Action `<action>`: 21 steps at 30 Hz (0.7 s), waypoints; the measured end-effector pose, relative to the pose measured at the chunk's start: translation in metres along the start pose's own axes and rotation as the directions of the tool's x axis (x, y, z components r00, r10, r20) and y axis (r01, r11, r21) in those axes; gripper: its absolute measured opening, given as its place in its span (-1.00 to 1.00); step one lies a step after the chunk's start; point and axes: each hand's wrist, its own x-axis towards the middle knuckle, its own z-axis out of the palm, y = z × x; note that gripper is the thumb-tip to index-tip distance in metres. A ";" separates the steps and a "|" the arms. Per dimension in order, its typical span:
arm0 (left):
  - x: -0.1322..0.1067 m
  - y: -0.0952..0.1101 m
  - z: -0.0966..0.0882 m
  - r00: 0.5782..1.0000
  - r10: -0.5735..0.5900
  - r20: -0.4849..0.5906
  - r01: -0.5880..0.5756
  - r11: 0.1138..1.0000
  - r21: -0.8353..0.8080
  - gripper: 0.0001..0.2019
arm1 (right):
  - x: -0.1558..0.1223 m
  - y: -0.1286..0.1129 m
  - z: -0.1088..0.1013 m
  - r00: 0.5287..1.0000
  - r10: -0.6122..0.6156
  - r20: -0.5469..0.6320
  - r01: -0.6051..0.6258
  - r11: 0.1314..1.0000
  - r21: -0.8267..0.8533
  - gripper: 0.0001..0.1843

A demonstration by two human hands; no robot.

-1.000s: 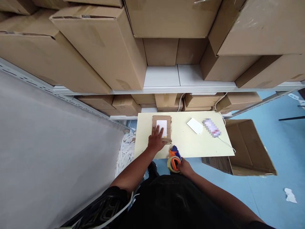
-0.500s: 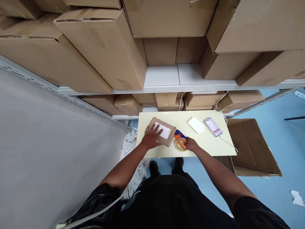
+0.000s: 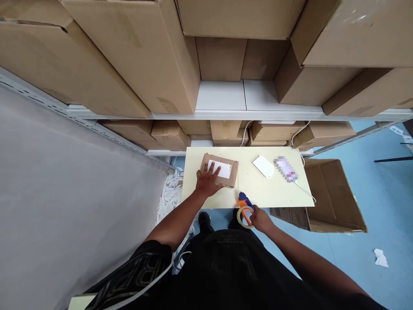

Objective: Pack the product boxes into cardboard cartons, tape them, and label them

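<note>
A small brown cardboard package (image 3: 234, 174) lies on the pale table, with a white label (image 3: 225, 170) on its top face. My left hand (image 3: 207, 182) rests on the package and label, fingers spread flat. In my right hand (image 3: 260, 219) is a tape dispenser (image 3: 247, 209), orange and dark blue, carrying a roll of clear yellowish tape. It is held over the table's near edge, apart from the package, its blue head pointing away from my body.
On the table (image 3: 279, 191) are a white card-like piece (image 3: 263, 166) and a blurred-out phone-like object (image 3: 285, 168) with a cable. A large open carton (image 3: 334, 196) stands right of it. Box-filled shelves (image 3: 222, 98) rise behind; shredded white paper (image 3: 171, 193) lies left.
My right hand has drawn the tape dispenser away from the package, toward my body and the table's near edge. The package has turned slightly under my left hand.
</note>
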 end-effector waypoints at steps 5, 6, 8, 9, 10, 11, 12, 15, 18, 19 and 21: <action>-0.003 0.006 0.002 1.000 -0.010 0.009 0.010 1.000 0.002 0.03 | 0.039 -0.026 -0.051 0.989 -0.111 0.097 0.137 0.934 -0.330 -0.57; -0.003 0.007 0.002 1.000 -0.010 0.009 0.010 1.000 0.005 0.03 | 0.049 -0.030 -0.062 0.986 -0.129 0.106 0.159 0.919 -0.361 -0.55; -0.003 0.007 0.003 1.000 -0.006 0.005 0.006 1.000 0.010 0.03 | 0.062 -0.035 -0.078 0.981 -0.159 0.111 0.190 0.898 -0.397 -0.52; -0.003 0.007 0.003 1.000 -0.006 0.004 0.006 1.000 0.012 0.03 | 0.066 -0.036 -0.084 0.979 -0.172 0.111 0.203 0.889 -0.411 -0.52; -0.003 0.007 0.004 1.000 -0.008 0.005 0.008 1.000 0.013 0.02 | 0.068 -0.038 -0.088 0.977 -0.182 0.111 0.212 0.879 -0.426 -0.52; -0.003 0.007 0.004 1.000 -0.012 0.007 0.011 1.000 0.013 0.02 | 0.069 -0.040 -0.089 0.976 -0.189 0.109 0.218 0.871 -0.439 -0.52; -0.003 0.007 0.005 1.000 -0.014 0.009 0.014 1.000 0.014 0.02 | 0.068 -0.042 -0.089 0.976 -0.191 0.106 0.218 0.866 -0.450 -0.53; -0.003 0.007 0.006 1.000 -0.011 0.000 0.011 1.000 0.020 0.01 | 0.060 -0.051 -0.083 0.980 -0.183 0.075 0.196 0.858 -0.474 -0.61; -0.003 0.007 0.006 1.000 -0.006 0.000 0.006 1.000 0.027 0.00 | 0.051 -0.058 -0.078 0.981 -0.193 0.035 0.185 0.851 -0.492 -0.69; -0.002 0.007 0.006 1.000 -0.009 0.007 0.008 1.000 0.030 0.00 | 0.049 -0.059 -0.079 0.979 -0.203 0.023 0.187 0.847 -0.498 -0.70; -0.002 0.008 0.005 1.000 -0.016 0.021 0.015 0.999 0.037 0.01 | 0.044 -0.057 -0.082 0.973 -0.230 0.004 0.200 0.837 -0.510 -0.69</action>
